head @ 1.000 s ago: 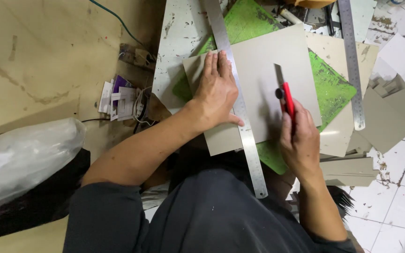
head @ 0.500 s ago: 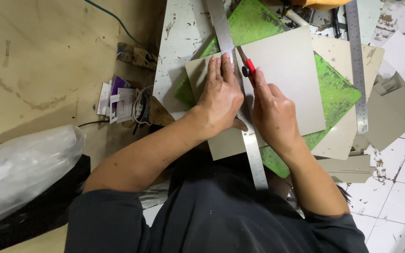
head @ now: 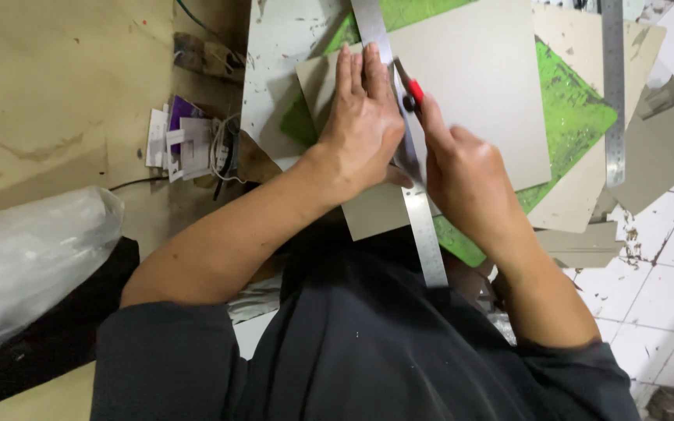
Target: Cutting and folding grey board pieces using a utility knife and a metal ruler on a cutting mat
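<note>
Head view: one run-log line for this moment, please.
left hand: flat, pressing steel ruler onto grey board | right hand: gripping red cutter at ruler's edge | green cutting mat beneath

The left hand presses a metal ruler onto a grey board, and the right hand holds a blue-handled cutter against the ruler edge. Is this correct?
Not quite: the head view shows the cutter has a red handle, not blue. The rest holds: the left hand presses the metal ruler flat onto the grey board, and the right hand holds the cutter against the ruler's edge.
</note>
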